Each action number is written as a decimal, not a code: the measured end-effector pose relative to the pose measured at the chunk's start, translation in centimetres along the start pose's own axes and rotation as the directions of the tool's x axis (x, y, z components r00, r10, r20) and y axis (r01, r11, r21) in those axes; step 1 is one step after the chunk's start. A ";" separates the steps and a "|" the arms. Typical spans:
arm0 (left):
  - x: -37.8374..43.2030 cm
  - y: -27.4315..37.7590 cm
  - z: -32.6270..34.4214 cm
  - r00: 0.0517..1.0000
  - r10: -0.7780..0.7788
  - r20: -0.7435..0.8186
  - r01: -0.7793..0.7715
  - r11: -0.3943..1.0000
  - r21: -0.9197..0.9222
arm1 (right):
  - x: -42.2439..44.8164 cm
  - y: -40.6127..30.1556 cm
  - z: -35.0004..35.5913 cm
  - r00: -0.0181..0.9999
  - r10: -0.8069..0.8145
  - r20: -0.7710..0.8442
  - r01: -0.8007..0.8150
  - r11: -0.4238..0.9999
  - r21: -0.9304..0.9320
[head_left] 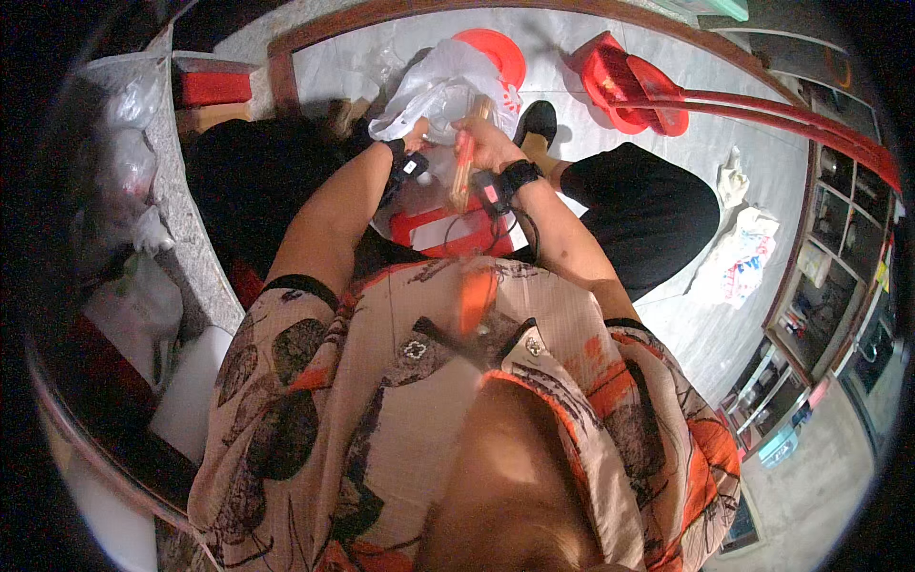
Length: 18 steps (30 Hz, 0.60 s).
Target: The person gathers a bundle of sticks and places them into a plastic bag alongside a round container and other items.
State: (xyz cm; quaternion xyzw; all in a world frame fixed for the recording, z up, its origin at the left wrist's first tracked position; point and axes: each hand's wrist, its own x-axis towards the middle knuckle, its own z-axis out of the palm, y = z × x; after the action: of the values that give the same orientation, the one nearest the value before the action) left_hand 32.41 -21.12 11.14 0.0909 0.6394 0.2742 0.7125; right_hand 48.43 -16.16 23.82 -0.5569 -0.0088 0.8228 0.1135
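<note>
My right hand (487, 146) grips a bundle of thin wooden sticks (461, 187), which look like chopsticks, with a red band around its middle. The bundle stands tilted, its upper ends close to a white plastic bag (457, 63). At the bag's near left edge, my left hand (414, 137) has hold of the plastic, though its fingers are mostly hidden. Clear, shiny plastic (449, 107) shows in the bag's mouth between both hands. Below them, by my lap, lies a red and white object (443, 232), partly covered by cables and my wrists.
Behind the bag is a round red plastic piece (504, 53). A red dustpan (607, 79) with long red handles lies to the right. Crumpled printed plastic bags (740, 257) rest on the tiled floor (686, 207). Shelving (822, 272) lines the right; a stone ledge (189, 236) runs left.
</note>
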 end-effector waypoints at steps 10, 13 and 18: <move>7.0 0.5 1.7 0.991 -0.134 -0.028 0.137 0.964 0.227 | 3.2 1.4 -1.0 0.996 0.058 0.066 -0.056 0.998 -0.023; 6.8 -0.5 1.5 0.990 -0.102 0.096 0.095 0.993 0.070 | 4.0 1.4 -1.2 0.995 0.091 0.049 -0.088 0.994 -0.069; 4.7 -0.9 1.8 0.974 0.224 0.022 -0.217 0.908 0.359 | 6.3 -0.2 -4.2 0.996 0.092 0.022 -0.094 0.982 0.164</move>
State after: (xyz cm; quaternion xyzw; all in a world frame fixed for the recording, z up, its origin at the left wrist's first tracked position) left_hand 34.59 -19.07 6.92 0.2883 0.6713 0.2322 0.6421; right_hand 50.08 -15.24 16.45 -0.5395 0.0843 0.8291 0.1204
